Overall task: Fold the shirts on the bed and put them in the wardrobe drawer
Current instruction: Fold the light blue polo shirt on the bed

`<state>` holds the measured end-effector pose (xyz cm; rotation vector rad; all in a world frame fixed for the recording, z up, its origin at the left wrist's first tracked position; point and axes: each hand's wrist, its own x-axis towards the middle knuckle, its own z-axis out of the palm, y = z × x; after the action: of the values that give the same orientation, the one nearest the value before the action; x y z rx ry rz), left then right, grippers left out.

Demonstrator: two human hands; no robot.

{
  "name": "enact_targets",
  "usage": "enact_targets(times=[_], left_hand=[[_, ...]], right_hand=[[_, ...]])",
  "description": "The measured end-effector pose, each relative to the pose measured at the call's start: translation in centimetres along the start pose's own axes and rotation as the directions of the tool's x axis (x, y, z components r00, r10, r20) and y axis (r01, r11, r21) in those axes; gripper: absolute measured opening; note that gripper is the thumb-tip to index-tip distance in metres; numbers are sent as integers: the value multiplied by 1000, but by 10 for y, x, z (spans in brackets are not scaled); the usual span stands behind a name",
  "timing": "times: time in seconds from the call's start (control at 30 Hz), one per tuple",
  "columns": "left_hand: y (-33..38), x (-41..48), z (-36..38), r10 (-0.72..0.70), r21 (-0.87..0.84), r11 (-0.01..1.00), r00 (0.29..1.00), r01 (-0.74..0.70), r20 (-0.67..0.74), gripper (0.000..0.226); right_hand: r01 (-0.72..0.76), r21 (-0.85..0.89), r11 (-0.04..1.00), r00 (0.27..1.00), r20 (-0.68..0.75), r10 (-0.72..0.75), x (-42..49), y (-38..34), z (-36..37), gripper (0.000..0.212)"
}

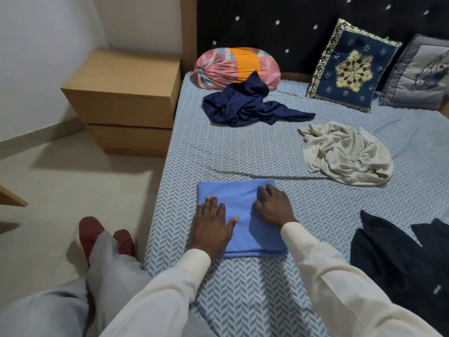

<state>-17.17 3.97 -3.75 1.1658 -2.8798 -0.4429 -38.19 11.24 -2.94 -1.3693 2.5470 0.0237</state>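
Shirt [243,200], blue and folded, lies at the near edge of the bed [243,147]. My left hand [213,227] and right hand [272,205] press flat on it, fingers extended, grasping nothing.

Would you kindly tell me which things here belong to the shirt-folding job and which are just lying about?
Job: folded blue shirt, under left hand and right hand; navy shirt, cream shirt and dark garment, all unfolded; bed.
Lying about: bolster, blue cushion, grey cushion, bedside cabinet.
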Motion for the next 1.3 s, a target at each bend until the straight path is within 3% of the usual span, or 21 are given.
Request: enact_targets(times=[0.07, 0.23, 0.37, 0.4, 0.5, 0.53, 0.57, 0.63, 0.67, 0.73, 0.8, 0.87, 0.9, 0.97, 1.13, 1.23, 1.3], left_hand=[[-8, 16, -4, 20, -32, 999, 1000, -21, -22, 97], [-42, 41, -5, 34, -10, 999, 961, -32, 275, 136], [-41, 36, -11, 10, -38, 999, 949, 2, 314, 134], [-38, 29, -11, -23, -79, 996, 957, 48, 288, 127], [-26, -5, -11, -224, -267, 938, 974, 220, 17, 105], [-23, -19, -9, -311, -349, 897, 949, 273, -55, 97], [-22, -32, -9, -393, -440, 829, 919, 345, -21, 87], [-26, -51, -7, -467, -551, 676, 863, 489, 192, 64], [-30, -56, -4, -458, -568, 623, 840, 538, 292, 57], [-35, -63, -1, -401, -608, 538, 812, 584, 425, 57], [-42, -61, 10, -375, -676, 438, 804, 592, 461, 64], [-46, -60, 7, -349, -739, 311, 795, 597, 496, 48], [-46, -62, 0, -343, -760, 255, 791, 597, 506, 34], [-49, -66, -14, -344, -781, 228, 798, 582, 494, 16], [-89, -70, -49, -452, -834, 260, 824, 487, 341, 18], [-119, -71, -73, -602, -664, 515, 780, 542, 170, 20], [-122, -78, -81, -664, -472, 642, 746, 604, 52, 24]], right_hand=[[-26, -25, 999, 998, 63, 27, 7, 3, -3, 69], [-97, -32, 995, 979, 178, 101, 14, 9, 2, 78], [-102, 61, 993, 961, 263, 82, 16, 15, -6, 80], [-104, 98, 990, 969, 235, 78, 12, 19, -7, 82], [-169, 295, 940, 972, -109, 209, -19, 26, -4, 87], [-232, 442, 867, 931, -157, 329, -38, 28, 1, 85], [-299, 599, 743, 885, -117, 450, -57, 31, 9, 82], [-434, 762, 481, 801, 82, 594, -97, 31, 30, 84], [-479, 772, 418, 775, 150, 614, -111, 31, 40, 84], [-536, 783, 317, 745, 261, 614, -133, 29, 47, 73], [-522, 845, 118, 744, 383, 548, -134, 23, 45, 53], [-529, 847, -54, 748, 495, 442, -134, 17, 36, 30], [-545, 834, -80, 745, 526, 409, -135, 13, 30, 22], [-588, 806, -64, 734, 566, 376, -141, 1, 18, 16], [-643, 764, -51, 738, 636, 224, -173, -53, 11, 9], [-688, 726, 23, 726, 686, 48, -196, -97, 22, 12], [-681, 696, 229, 701, 710, -73, -205, -112, 27, 22]])
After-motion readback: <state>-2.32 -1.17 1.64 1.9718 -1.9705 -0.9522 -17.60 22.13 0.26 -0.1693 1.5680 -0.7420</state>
